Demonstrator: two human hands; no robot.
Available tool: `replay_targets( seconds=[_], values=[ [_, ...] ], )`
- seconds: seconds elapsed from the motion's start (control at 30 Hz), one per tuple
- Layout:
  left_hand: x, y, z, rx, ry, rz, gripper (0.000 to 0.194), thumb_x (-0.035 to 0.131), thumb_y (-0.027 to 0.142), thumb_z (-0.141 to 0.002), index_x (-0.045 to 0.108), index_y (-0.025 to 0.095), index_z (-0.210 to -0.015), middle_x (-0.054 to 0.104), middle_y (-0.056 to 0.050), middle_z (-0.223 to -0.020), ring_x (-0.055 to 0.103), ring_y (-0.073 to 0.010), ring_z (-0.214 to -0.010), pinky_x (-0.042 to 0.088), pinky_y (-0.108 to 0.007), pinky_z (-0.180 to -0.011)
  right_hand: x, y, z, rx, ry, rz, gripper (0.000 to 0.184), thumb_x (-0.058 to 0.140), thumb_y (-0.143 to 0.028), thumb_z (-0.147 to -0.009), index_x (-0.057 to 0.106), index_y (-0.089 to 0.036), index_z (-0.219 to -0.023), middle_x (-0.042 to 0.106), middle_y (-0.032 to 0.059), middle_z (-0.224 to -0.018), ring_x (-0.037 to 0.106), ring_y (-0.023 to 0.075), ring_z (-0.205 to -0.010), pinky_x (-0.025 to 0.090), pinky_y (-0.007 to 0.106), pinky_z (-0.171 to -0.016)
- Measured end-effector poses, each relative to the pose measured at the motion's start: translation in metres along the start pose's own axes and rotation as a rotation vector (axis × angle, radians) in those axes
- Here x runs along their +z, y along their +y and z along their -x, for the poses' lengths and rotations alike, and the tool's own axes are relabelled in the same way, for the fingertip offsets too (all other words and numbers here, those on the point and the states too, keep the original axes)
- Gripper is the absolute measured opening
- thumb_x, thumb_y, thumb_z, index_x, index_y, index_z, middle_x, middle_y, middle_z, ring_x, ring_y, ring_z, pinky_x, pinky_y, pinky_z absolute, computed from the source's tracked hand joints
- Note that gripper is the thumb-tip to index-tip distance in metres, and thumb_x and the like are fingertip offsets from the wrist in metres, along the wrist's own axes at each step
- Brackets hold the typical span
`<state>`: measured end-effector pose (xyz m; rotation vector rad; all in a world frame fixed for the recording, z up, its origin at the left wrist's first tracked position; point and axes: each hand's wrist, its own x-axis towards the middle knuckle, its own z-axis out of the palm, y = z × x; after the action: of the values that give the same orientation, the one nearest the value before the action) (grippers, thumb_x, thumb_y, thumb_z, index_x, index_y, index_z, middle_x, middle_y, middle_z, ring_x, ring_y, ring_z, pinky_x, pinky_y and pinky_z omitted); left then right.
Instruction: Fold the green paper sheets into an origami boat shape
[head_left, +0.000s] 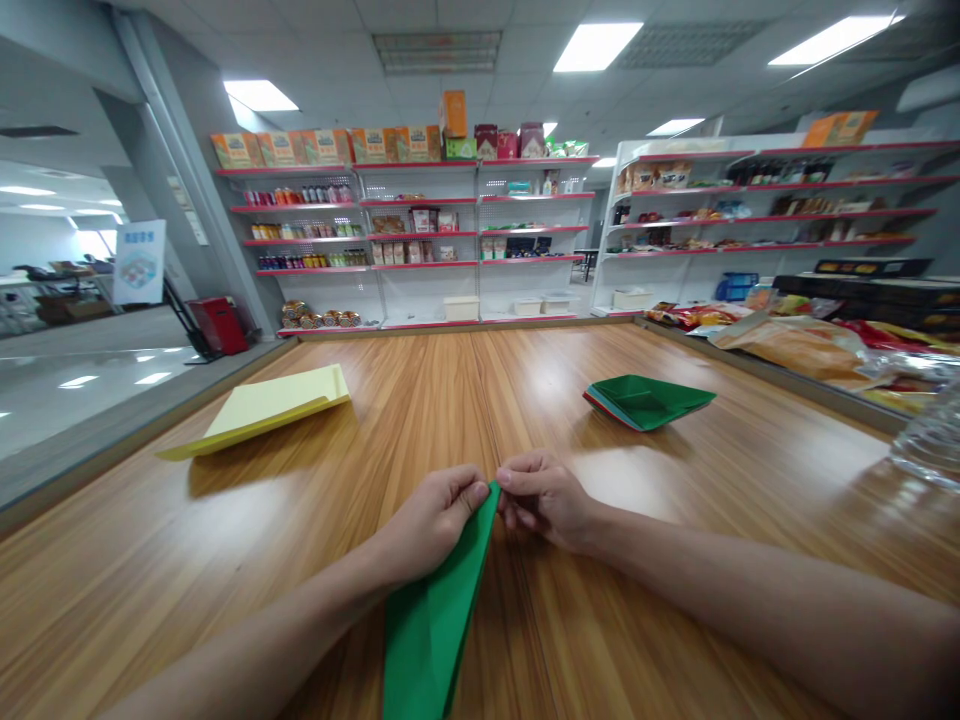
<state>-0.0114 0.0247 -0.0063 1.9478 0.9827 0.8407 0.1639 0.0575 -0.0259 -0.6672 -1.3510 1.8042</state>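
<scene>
A folded sheet of green paper [439, 625] slants up from the near edge of the view and narrows to a point at its far end. My left hand [439, 525] grips it close to that point, thumb on top. At the very tip, my right hand [547, 500] pinches with thumb and forefinger, its other fingers curled below. Further right on the table lies a stack of coloured paper [649, 398], a creased green sheet uppermost. A pale yellow sheet [274, 405] with a folded, raised near edge lies to the left.
All this is on a wood-grain table [465, 385] with a raised rim. Packaged goods [795, 345] are piled beyond the right rim, and a clear plastic object [930, 435] sits at the right edge. Stocked shelves [420, 235] stand behind, with a red box [219, 325] at left.
</scene>
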Motion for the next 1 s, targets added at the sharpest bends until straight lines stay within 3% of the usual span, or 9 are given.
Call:
replay_targets(
  seconds=[0.2, 0.37, 0.53, 0.7, 1.0],
  values=[
    [-0.001, 0.006, 0.001, 0.055, -0.028, 0.106, 0.035, 0.037, 0.035, -0.093, 0.059, 0.014, -0.076, 0.062, -0.003, -0.073, 0.054, -0.0140, -0.067, 0.040, -0.024, -0.065, 0.002, -0.001, 0.001, 0.034, -0.134, -0.131, 0.030, 0.068, -0.037, -0.070, 0.063, -0.009, -0.059, 0.062, 0.0057, -0.048, 0.042, 0.0062, -0.032, 0.024, 0.016, -0.030],
    [0.000, 0.007, 0.001, 0.023, 0.108, 0.044, 0.037, 0.037, 0.037, -0.093, 0.056, 0.016, -0.070, 0.059, -0.002, -0.065, 0.052, -0.0139, -0.062, 0.039, -0.024, -0.061, 0.003, 0.002, 0.002, 0.053, -0.230, -0.224, 0.034, 0.058, -0.043, -0.078, 0.064, -0.010, -0.072, 0.060, 0.0033, -0.052, 0.046, 0.0091, -0.033, 0.030, 0.019, -0.030],
    [0.005, 0.007, 0.000, 0.030, 0.088, 0.069, 0.038, 0.035, 0.038, -0.093, 0.056, 0.016, -0.071, 0.063, -0.004, -0.069, 0.058, -0.0162, -0.068, 0.044, -0.026, -0.067, 0.001, 0.007, 0.001, -0.083, -0.146, -0.011, 0.038, 0.057, -0.044, -0.081, 0.062, -0.009, -0.065, 0.055, 0.0015, -0.046, 0.045, 0.0070, -0.034, 0.026, 0.016, -0.030],
    [0.008, 0.013, 0.001, 0.049, 0.061, 0.084, 0.041, 0.032, 0.037, -0.095, 0.058, 0.015, -0.071, 0.067, -0.006, -0.074, 0.061, -0.0163, -0.072, 0.045, -0.027, -0.072, 0.002, 0.003, 0.003, -0.084, -0.117, 0.104, 0.036, 0.059, -0.042, -0.079, 0.060, -0.010, -0.063, 0.056, 0.0009, -0.050, 0.044, 0.0055, -0.036, 0.027, 0.015, -0.031],
    [0.014, 0.003, 0.002, -0.058, 0.293, -0.200, 0.041, 0.030, 0.040, -0.094, 0.048, 0.019, -0.065, 0.056, -0.001, -0.059, 0.053, -0.0146, -0.056, 0.036, -0.026, -0.056, 0.015, 0.001, 0.006, -0.081, -0.067, 0.401, 0.047, 0.050, -0.055, -0.082, 0.053, -0.014, -0.061, 0.054, -0.0003, -0.048, 0.043, 0.0057, -0.035, 0.029, 0.016, -0.031]
  ],
)
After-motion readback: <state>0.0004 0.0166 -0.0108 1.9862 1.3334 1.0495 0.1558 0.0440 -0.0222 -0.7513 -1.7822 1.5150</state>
